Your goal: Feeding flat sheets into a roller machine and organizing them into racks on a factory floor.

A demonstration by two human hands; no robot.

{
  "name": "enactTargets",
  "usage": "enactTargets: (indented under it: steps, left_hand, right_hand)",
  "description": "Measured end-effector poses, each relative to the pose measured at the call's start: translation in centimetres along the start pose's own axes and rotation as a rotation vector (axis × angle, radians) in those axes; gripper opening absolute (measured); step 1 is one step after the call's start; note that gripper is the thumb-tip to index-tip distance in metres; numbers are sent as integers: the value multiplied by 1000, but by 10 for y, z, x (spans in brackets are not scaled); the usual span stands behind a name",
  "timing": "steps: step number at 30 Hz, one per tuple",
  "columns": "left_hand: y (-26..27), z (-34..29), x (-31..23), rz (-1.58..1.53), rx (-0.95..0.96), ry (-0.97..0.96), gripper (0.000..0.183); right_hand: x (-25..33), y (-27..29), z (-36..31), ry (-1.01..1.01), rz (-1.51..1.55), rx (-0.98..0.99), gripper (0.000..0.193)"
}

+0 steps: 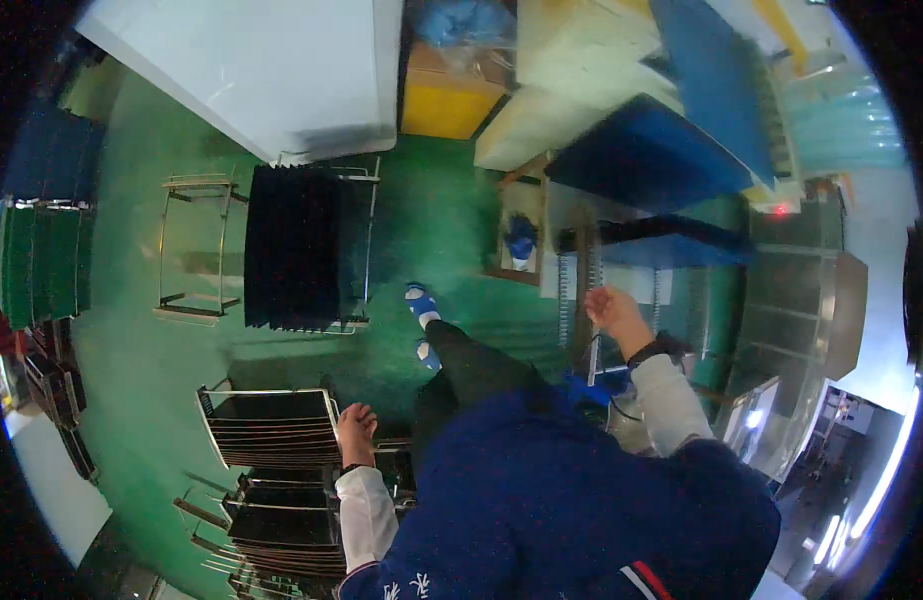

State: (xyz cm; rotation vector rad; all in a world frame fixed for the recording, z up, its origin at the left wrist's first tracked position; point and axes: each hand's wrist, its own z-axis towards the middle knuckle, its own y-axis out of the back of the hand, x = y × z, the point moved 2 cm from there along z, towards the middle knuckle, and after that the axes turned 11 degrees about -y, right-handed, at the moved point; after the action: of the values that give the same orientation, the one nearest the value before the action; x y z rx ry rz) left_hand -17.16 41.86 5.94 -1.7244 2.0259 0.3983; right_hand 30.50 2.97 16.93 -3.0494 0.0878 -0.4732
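Observation:
My left hand (357, 437) hangs low beside a wire rack (272, 425) filled with thin dark sheets. Its fingers are loosely bent, with nothing visible in them; whether it touches the rack's near corner I cannot tell. Raised further forward on the right is my right hand (619, 314), half curled with its fingers slightly apart and no object in it. It appears close to an upright slotted metal post (595, 280) of a stand. Dark bands circle both wrists below white sleeves.
Ahead stands another rack packed with black sheets (294, 245), beside a bare metal frame (197, 245). A large white panel (272, 70) and a yellow box (450, 95) are beyond. Dark blue boards (647, 155) jut out at right. My blue-and-white shoes (420, 300) stand on green floor (432, 190).

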Motion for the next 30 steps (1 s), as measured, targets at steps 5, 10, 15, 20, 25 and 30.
enactTargets:
  steps: [5, 10, 15, 20, 25, 30]
  left_hand:
    - [-41, 3, -74, 61, -59, -96, 19]
    - [-50, 35, -114, 152, -61, -158, 21]
    - [-4, 93, -144, 90, 40, -183, 21]
    - [44, 145, -229, 157, -92, -218, 22]
    - [131, 257, -298, 142, -104, -224, 18]
    - [224, 388, -363, 210, -120, -210, 20]
  right_hand:
    - [12, -21, 13, 40, -43, 63, 18]
    - [21, -81, 6, -18, -17, -12, 24]
    - [8, -140, 24, 22, -183, 70, 25]
    - [-35, -225, 40, -24, -141, 137, 21]
    - [-109, -347, 27, -9, -121, 78, 25]
    - [-198, -497, 38, -184, -167, 118, 24]
